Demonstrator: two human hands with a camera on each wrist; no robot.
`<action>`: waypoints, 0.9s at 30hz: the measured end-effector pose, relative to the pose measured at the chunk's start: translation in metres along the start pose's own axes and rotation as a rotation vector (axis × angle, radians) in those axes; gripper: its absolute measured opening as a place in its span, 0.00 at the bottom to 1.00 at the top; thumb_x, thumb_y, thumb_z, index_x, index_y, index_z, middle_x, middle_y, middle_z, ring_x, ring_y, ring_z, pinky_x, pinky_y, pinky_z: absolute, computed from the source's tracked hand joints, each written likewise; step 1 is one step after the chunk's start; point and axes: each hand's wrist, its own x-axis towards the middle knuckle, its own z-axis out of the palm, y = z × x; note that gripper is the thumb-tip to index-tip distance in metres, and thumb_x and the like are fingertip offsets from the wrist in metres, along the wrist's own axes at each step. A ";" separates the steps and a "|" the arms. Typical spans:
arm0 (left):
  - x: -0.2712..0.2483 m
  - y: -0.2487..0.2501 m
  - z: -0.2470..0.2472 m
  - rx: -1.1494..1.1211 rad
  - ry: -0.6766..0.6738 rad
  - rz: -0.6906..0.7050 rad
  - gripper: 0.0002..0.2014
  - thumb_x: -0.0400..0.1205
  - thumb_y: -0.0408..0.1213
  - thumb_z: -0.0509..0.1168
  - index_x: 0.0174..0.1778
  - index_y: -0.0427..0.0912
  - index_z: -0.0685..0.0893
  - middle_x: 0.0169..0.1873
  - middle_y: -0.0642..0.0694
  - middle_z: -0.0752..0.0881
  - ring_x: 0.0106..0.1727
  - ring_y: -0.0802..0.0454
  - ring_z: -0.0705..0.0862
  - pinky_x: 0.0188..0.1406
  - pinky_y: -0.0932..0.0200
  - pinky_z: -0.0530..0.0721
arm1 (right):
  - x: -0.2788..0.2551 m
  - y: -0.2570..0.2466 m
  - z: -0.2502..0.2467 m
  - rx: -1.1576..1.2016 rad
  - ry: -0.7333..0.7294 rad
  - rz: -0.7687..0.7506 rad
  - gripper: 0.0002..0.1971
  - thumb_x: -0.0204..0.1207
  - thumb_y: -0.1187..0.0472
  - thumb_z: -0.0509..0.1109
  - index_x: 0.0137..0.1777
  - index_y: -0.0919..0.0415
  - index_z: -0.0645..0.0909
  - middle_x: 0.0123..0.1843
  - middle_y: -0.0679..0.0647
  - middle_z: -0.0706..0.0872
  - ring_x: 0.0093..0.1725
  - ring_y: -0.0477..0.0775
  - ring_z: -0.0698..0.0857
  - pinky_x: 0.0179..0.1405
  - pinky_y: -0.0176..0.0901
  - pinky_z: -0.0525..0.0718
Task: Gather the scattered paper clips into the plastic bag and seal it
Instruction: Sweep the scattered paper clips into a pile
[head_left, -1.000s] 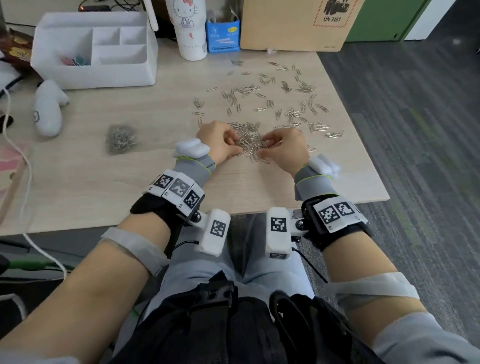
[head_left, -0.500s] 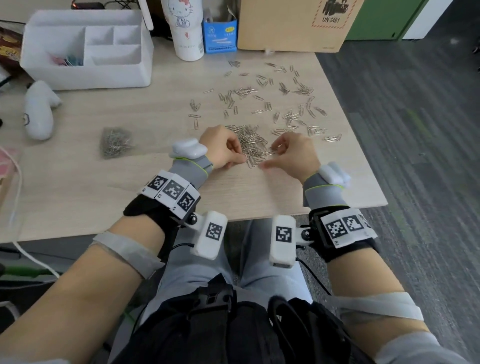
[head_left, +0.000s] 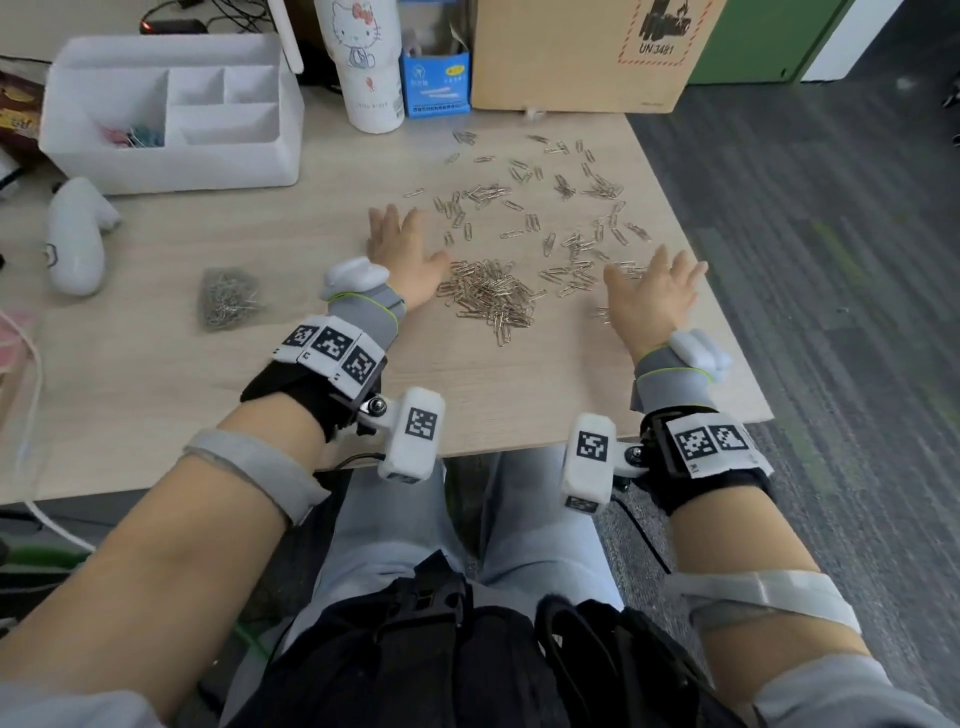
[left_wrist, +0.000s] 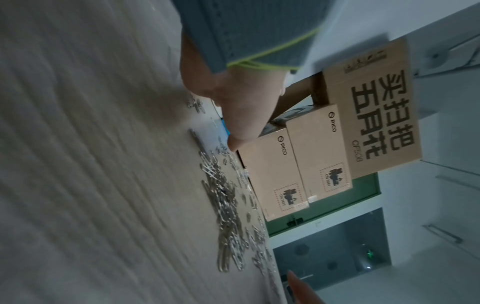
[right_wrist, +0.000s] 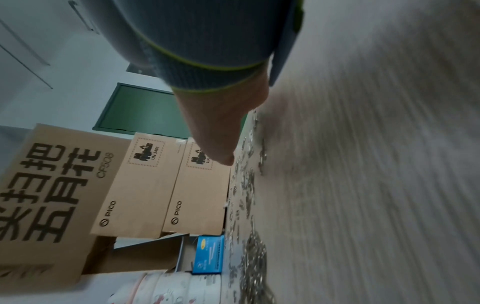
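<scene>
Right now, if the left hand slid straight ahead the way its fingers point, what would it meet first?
Bare table first, it seems; the left hand points just left of the scattered paper clips, toward the white cup. Depth is unclear.

Paper clips spread on the desk (head_left: 156, 395) between my two hands.

A dense pile of paper clips (head_left: 488, 293) lies before me, my left hand (head_left: 402, 249) just left of it, my right hand (head_left: 652, 296) well to its right. Loose clips (head_left: 545, 208) scatter behind the pile. A bag of clips (head_left: 228, 299) lies farther left. Behind stand the organizer (head_left: 171, 111), tumbler (head_left: 366, 62), small box (head_left: 435, 83) and cardboard box (head_left: 587, 52).
</scene>
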 end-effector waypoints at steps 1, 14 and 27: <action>0.003 0.000 0.002 0.029 -0.026 -0.052 0.32 0.82 0.44 0.58 0.79 0.37 0.55 0.81 0.33 0.48 0.83 0.35 0.41 0.81 0.44 0.45 | 0.002 0.002 0.001 -0.024 -0.043 0.030 0.41 0.72 0.40 0.56 0.78 0.69 0.60 0.80 0.66 0.59 0.82 0.65 0.52 0.80 0.58 0.51; -0.012 0.021 0.026 0.153 -0.330 0.126 0.33 0.85 0.53 0.45 0.81 0.38 0.44 0.83 0.42 0.40 0.83 0.46 0.37 0.81 0.48 0.36 | -0.020 -0.029 0.025 -0.168 -0.486 -0.399 0.34 0.83 0.45 0.52 0.82 0.64 0.50 0.85 0.61 0.44 0.84 0.60 0.40 0.81 0.54 0.38; -0.020 0.007 -0.022 -0.012 -0.212 0.102 0.33 0.65 0.37 0.79 0.67 0.41 0.77 0.61 0.43 0.82 0.57 0.44 0.82 0.55 0.60 0.73 | -0.011 -0.020 -0.010 0.229 -0.306 -0.111 0.20 0.57 0.68 0.81 0.52 0.66 0.87 0.39 0.54 0.85 0.39 0.52 0.82 0.52 0.48 0.85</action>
